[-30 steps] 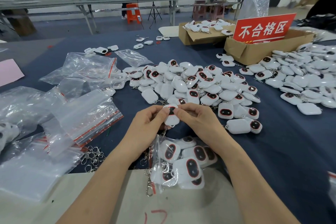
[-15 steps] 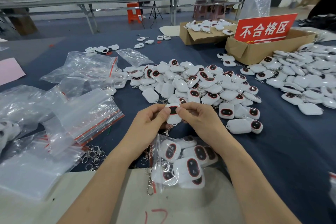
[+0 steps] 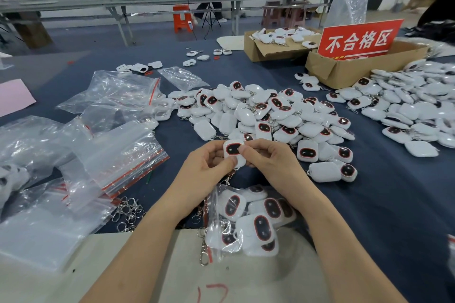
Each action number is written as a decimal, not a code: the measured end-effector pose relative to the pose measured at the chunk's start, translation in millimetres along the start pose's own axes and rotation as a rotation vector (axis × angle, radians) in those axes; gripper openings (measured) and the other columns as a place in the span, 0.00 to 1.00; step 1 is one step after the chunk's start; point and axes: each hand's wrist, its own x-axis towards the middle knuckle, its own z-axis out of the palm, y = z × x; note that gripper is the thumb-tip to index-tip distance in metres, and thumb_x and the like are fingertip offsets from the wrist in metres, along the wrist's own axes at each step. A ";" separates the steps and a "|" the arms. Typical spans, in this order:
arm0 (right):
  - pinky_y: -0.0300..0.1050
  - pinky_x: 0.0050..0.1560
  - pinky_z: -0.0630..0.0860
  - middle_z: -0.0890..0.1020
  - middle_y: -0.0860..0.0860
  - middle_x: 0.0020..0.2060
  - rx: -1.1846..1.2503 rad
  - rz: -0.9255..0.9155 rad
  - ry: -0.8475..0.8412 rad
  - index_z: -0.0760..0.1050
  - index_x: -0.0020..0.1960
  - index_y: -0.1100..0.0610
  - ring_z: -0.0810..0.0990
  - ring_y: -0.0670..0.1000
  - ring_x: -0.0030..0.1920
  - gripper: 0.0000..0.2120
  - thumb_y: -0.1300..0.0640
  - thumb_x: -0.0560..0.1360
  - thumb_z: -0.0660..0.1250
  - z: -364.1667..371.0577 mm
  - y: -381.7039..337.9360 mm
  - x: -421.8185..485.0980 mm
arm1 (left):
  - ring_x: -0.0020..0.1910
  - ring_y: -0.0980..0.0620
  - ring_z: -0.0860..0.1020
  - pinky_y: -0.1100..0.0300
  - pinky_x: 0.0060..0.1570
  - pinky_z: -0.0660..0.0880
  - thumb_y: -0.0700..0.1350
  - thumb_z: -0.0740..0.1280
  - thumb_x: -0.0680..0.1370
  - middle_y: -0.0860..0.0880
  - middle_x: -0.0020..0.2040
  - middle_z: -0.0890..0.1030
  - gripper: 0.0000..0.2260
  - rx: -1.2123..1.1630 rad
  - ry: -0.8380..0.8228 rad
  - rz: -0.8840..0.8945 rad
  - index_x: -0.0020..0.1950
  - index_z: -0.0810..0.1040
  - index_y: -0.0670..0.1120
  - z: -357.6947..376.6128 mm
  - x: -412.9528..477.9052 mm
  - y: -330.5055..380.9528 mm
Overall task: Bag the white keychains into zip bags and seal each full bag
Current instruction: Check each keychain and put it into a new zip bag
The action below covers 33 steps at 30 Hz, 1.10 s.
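- While the part-filled zip bag [image 3: 217, 205] at the table's near edge lies as it did a second ago, with several white keychains [image 3: 262, 227] inside and a clip protruding from its left side, nothing has been added and it is judged unsealed.
- Just beyond it, one keychain [image 3: 233, 149] is held between the left hand [image 3: 209, 167] and the right hand [image 3: 268, 162]. It has been tilted slightly, so more of its dark, red-ringed face is now shown.
- Both hands are raised above the cloth. Thumbs and forefingers are pinched narrowly on the keychain's edges, and its metal clip [image 3: 227, 178] hangs below.
- An inspection is judged to be under way, and this piece is not yet bagged.
- Empty zip bags [image 3: 118, 155] are stacked to the left, untouched.
- Farther off, the loose pile [image 3: 270, 115] is unchanged, so much of the task remains.
- Farthest, a cardboard box [image 3: 344, 74] with a red sign [image 3: 359, 39] is seen.
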 end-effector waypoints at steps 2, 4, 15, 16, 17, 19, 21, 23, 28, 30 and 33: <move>0.27 0.41 0.73 0.83 0.40 0.33 0.007 0.009 -0.004 0.84 0.47 0.48 0.79 0.36 0.35 0.02 0.52 0.77 0.72 0.6 0.0 0.1 | 0.52 0.49 0.83 0.61 0.56 0.79 0.40 0.70 0.80 0.52 0.52 0.86 0.12 0.026 -0.006 0.006 0.61 0.81 0.52 -0.2 -0.3 0.2; 0.27 0.42 0.73 0.84 0.41 0.34 0.017 0.017 -0.003 0.84 0.47 0.47 0.80 0.36 0.36 0.02 0.52 0.77 0.72 1.0 0.1 0.1 | 0.51 0.53 0.83 0.65 0.53 0.78 0.39 0.70 0.80 0.53 0.52 0.86 0.13 0.040 -0.018 0.017 0.61 0.81 0.53 -0.4 -0.8 0.6; 0.28 0.42 0.74 0.85 0.42 0.35 0.012 0.002 0.001 0.84 0.47 0.48 0.82 0.38 0.37 0.02 0.53 0.77 0.73 1.6 2.2 -0.1 | 0.54 0.54 0.83 0.65 0.55 0.78 0.38 0.69 0.80 0.55 0.53 0.86 0.13 0.060 0.001 0.040 0.61 0.81 0.53 -0.2 0.9 -0.1; 0.28 0.42 0.74 0.85 0.43 0.36 0.013 0.005 0.000 0.84 0.47 0.47 0.82 0.38 0.37 0.02 0.53 0.77 0.73 1.6 2.5 -0.1 | 0.54 0.54 0.83 0.65 0.56 0.78 0.38 0.69 0.80 0.55 0.53 0.86 0.13 0.057 -0.002 0.038 0.61 0.81 0.53 -0.3 0.9 0.0; 0.28 0.42 0.74 0.86 0.43 0.36 0.014 0.007 -0.001 0.84 0.47 0.47 0.82 0.38 0.37 0.02 0.52 0.77 0.73 1.7 2.7 -0.1 | 0.55 0.53 0.83 0.64 0.57 0.78 0.38 0.69 0.80 0.55 0.54 0.86 0.13 0.055 -0.005 0.036 0.61 0.81 0.53 -0.4 0.8 0.1; 0.28 0.42 0.74 0.86 0.42 0.36 0.016 0.008 0.002 0.84 0.47 0.47 0.82 0.38 0.38 0.02 0.52 0.77 0.73 2.0 3.0 0.1 | 0.55 0.53 0.83 0.61 0.58 0.79 0.39 0.70 0.80 0.54 0.54 0.86 0.13 0.053 -0.003 0.032 0.61 0.81 0.54 0.1 0.8 0.9; 0.27 0.42 0.74 0.86 0.42 0.36 0.014 0.012 0.010 0.84 0.47 0.47 0.82 0.38 0.38 0.02 0.52 0.77 0.73 2.1 3.1 0.3 | 0.55 0.53 0.83 0.61 0.59 0.79 0.39 0.70 0.80 0.55 0.54 0.86 0.13 0.048 0.002 0.029 0.60 0.81 0.55 0.2 0.8 1.2; 0.27 0.42 0.74 0.86 0.42 0.36 0.016 0.016 0.015 0.84 0.46 0.46 0.82 0.37 0.38 0.02 0.52 0.77 0.73 1.9 3.0 0.4 | 0.55 0.56 0.83 0.64 0.58 0.78 0.39 0.70 0.80 0.56 0.54 0.86 0.13 0.039 -0.006 0.027 0.61 0.81 0.54 0.1 0.5 1.4; 0.25 0.41 0.72 0.84 0.40 0.33 0.008 -0.010 0.016 0.83 0.47 0.47 0.80 0.36 0.35 0.02 0.52 0.78 0.72 2.1 3.2 1.0 | 0.56 0.57 0.83 0.65 0.58 0.77 0.41 0.70 0.80 0.55 0.56 0.86 0.14 0.010 -0.013 0.000 0.65 0.80 0.53 -1.3 0.7 0.4; 0.26 0.42 0.73 0.83 0.41 0.33 0.015 -0.015 0.015 0.83 0.47 0.48 0.80 0.36 0.35 0.02 0.52 0.78 0.71 2.2 3.1 1.0 | 0.55 0.55 0.84 0.64 0.57 0.78 0.41 0.69 0.81 0.52 0.55 0.86 0.15 -0.019 0.003 -0.026 0.66 0.78 0.51 -1.1 1.5 -1.3; 0.31 0.46 0.76 0.85 0.44 0.36 0.016 -0.013 0.008 0.83 0.46 0.47 0.81 0.40 0.38 0.06 0.53 0.79 0.68 1.6 3.0 0.6 | 0.42 0.53 0.84 0.65 0.44 0.79 0.39 0.65 0.83 0.47 0.48 0.86 0.11 -0.179 0.105 -0.133 0.63 0.79 0.47 0.3 6.2 0.1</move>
